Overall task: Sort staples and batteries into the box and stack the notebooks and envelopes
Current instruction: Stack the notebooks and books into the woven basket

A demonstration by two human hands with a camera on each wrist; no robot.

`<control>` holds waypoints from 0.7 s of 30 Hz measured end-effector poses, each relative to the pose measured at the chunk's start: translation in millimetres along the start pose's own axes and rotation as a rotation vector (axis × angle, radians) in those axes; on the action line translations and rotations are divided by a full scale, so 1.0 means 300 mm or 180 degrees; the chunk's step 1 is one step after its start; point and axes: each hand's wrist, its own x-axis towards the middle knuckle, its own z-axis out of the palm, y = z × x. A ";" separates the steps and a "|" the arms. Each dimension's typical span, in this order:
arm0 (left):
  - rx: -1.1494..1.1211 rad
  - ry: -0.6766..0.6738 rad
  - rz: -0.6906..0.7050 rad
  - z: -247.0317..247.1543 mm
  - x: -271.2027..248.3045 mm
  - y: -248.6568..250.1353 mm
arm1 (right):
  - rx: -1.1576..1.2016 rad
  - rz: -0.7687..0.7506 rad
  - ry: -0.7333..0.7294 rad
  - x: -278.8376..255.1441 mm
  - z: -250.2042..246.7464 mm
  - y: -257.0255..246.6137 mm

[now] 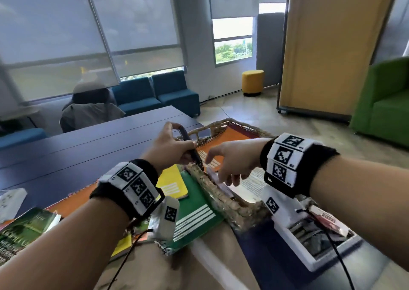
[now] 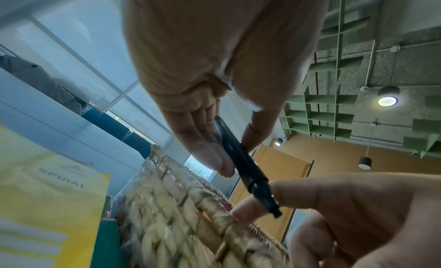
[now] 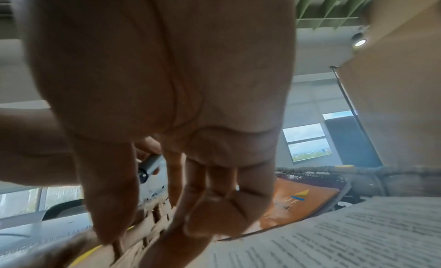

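Both hands meet over the wicker basket [image 1: 223, 198]: the left hand [image 1: 169, 149] pinches a black pen [image 1: 192, 150], its long axis slanting down toward the right hand [image 1: 234, 159]. That hand, nearer, hangs loosely curled and empty just above an orange notebook [image 1: 230, 138] inside the basket.

Orange spiral-bound notebook [image 1: 228, 141] in woven wicker basket [image 1: 221, 198]: lower part hidden under right hand [image 1: 230, 160] and printed sheet [image 1: 254, 184]. Contents of white tray-like box [image 1: 314, 261]: blurred, cannot identify. Right wrist view: palm blocks most of frame. Green spiral-bound notebook [image 1: 194, 210]: near corner hidden behind left wrist.
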 end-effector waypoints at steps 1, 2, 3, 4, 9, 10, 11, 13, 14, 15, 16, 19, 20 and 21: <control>0.0067 0.0025 -0.0020 0.006 0.010 -0.001 | -0.0180 0.0021 -0.0095 0.003 0.004 -0.002; 0.0150 0.0043 -0.0040 0.015 0.022 -0.002 | -0.0333 0.0027 -0.0105 0.004 0.004 0.000; 0.0231 0.0072 -0.0054 0.020 0.032 -0.005 | -0.0515 0.0020 -0.0050 0.003 0.001 -0.003; 0.0301 0.0094 -0.0059 0.024 0.042 -0.008 | -0.0749 0.0006 0.0037 0.001 -0.002 -0.005; 0.0822 0.0177 0.0068 0.061 0.103 -0.025 | -0.1606 0.0085 -0.0054 -0.016 -0.002 -0.003; 0.1006 0.0183 0.0113 0.069 0.117 -0.030 | -0.1721 0.0058 -0.0142 -0.015 0.003 -0.001; 0.1222 0.0190 0.0162 0.077 0.131 -0.037 | -0.1857 0.0043 -0.0214 -0.013 0.008 -0.002; 0.1767 0.0200 0.0240 0.083 0.154 -0.049 | -0.2148 0.0000 -0.0281 -0.010 0.019 -0.008; 0.2092 0.0203 0.0261 0.085 0.164 -0.057 | -0.2268 -0.0017 -0.0296 -0.013 0.021 -0.013; 0.2449 0.0191 0.0268 0.088 0.173 -0.065 | -0.2368 -0.0038 -0.0308 -0.014 0.023 -0.018; 0.2827 0.0152 0.0241 0.092 0.179 -0.074 | -0.2444 -0.0053 -0.0335 -0.017 0.022 -0.022; 0.3782 -0.0083 0.0025 0.115 0.186 -0.091 | -0.2524 -0.0062 -0.0394 -0.005 0.017 -0.020; 0.4001 -0.0141 -0.0053 0.120 0.188 -0.092 | -0.2467 -0.0055 -0.0372 -0.005 0.016 -0.020; 0.4171 -0.0205 -0.0133 0.124 0.191 -0.089 | -0.2387 -0.0043 -0.0342 -0.005 0.014 -0.019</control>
